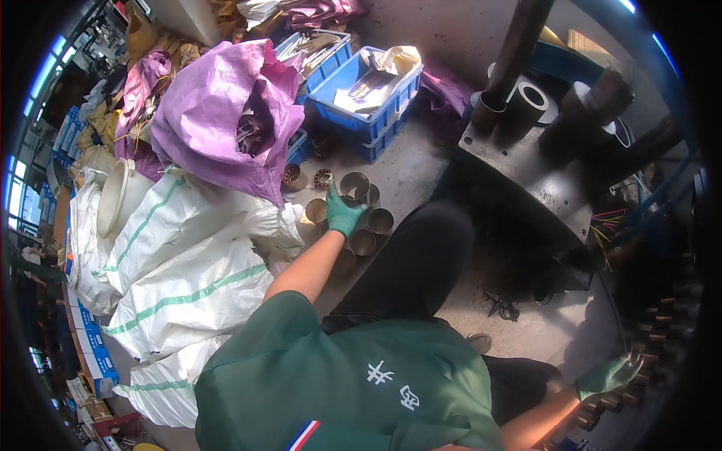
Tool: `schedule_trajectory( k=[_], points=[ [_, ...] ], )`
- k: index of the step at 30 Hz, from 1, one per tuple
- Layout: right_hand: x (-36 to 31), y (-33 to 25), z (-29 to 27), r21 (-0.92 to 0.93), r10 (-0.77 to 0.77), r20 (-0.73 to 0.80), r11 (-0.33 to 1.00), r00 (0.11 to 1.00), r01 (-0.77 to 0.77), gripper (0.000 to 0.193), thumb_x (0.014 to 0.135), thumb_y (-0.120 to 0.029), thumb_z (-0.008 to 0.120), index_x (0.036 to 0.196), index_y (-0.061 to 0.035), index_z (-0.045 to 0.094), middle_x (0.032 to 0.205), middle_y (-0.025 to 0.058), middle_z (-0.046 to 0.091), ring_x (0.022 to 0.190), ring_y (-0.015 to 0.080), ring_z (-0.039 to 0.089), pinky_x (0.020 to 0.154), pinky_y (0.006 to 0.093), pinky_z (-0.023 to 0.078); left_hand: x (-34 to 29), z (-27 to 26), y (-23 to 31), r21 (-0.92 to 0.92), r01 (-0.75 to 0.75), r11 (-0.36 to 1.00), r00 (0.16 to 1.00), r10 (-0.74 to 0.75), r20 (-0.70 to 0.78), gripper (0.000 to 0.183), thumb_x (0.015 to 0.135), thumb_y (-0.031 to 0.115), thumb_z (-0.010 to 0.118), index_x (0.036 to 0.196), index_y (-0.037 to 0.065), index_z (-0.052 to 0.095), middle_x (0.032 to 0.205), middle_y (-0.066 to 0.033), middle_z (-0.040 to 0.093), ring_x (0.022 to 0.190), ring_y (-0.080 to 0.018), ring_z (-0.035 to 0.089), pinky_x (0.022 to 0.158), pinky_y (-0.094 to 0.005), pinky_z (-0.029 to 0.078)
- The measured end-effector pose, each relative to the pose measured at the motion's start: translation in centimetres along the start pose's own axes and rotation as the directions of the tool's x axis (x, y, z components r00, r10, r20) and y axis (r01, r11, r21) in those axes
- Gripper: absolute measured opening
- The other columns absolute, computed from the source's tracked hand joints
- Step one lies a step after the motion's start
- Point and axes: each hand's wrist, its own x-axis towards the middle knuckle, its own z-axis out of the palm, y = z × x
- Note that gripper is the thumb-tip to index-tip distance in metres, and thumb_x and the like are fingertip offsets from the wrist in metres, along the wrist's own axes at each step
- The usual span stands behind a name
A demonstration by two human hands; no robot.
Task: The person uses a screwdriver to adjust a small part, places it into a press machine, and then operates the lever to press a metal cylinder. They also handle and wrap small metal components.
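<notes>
My left hand (344, 214), in a green glove, is closed at the near side of a short metal tube (355, 186), thumb on its left and fingers on its right. Around it on the floor stand several similar tubes, among them an upright one (380, 220). A small ring-shaped part with copper-coloured winding (323, 178) lies just beyond the thumb. Far to the right, my right hand (609, 377), also green-gloved, reaches out with fingers apart beside rows of metal tubes (611, 401). Shadow and the picture's rim blur these tubes; nothing held shows in that hand.
Left of my arm lie white woven sacks (192, 293) and an open purple sack (218, 113). Blue crates (376, 124) stand ahead. A metal-topped machine (538, 169) with dark posts rises at the right, with loose coloured wires (604, 229) beside it.
</notes>
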Motion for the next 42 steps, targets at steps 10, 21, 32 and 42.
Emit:
schedule_trajectory(
  k=[10,21,32,42],
  points=[
    [12.5,3.3,8.9,0.03,0.195,-0.116,0.981,0.974,-0.193,0.066,0.103,-0.006,0.057,0.161,-0.0054,0.026,0.126,0.0152,0.066,0.101,0.0205,0.07,0.085,0.0296,0.058,2.6,1.4,-4.5,-0.153,-0.083,0.985,0.996,0.079,-0.034,0.104,0.066,0.01,0.092,0.154,0.006,0.036,0.142,-0.0163,0.057,0.131,-0.0309,0.058,0.114,-0.0408,0.047],
    [13.2,3.9,12.0,0.106,0.139,-0.184,0.987,0.973,-0.121,0.065,0.102,0.001,0.06,0.158,-0.0011,0.028,0.116,0.014,0.071,0.094,0.02,0.073,0.086,0.0304,0.061,7.7,0.5,-4.7,0.114,-0.243,0.963,0.959,0.256,-0.123,0.133,0.06,0.022,0.101,0.167,0.008,0.023,0.161,-0.0245,0.039,0.148,-0.04,0.041,0.125,-0.0461,0.033],
    [12.9,7.6,8.0,-0.293,0.073,-0.269,0.944,0.96,-0.154,0.067,0.095,-0.025,0.081,0.145,0.0058,0.048,0.121,0.0188,0.069,0.103,0.0261,0.07,0.088,0.0346,0.06,9.6,9.7,3.7,0.767,-0.213,0.606,0.773,-0.376,0.512,0.08,0.087,0.06,0.072,0.157,0.029,0.051,0.161,-0.0133,0.047,0.146,-0.0359,0.05,0.117,-0.0526,0.044],
    [12.9,4.9,7.8,-0.347,0.07,-0.456,0.904,0.887,-0.25,0.058,0.095,-0.04,0.078,0.12,0.0079,0.058,0.11,0.0191,0.062,0.102,0.031,0.065,0.085,0.0428,0.057,15.0,15.5,2.6,0.818,-0.319,0.479,0.853,-0.231,0.468,0.085,0.084,0.041,0.078,0.159,0.036,0.041,0.157,-0.0183,0.047,0.139,-0.04,0.055,0.114,-0.0569,0.045]
  ],
)
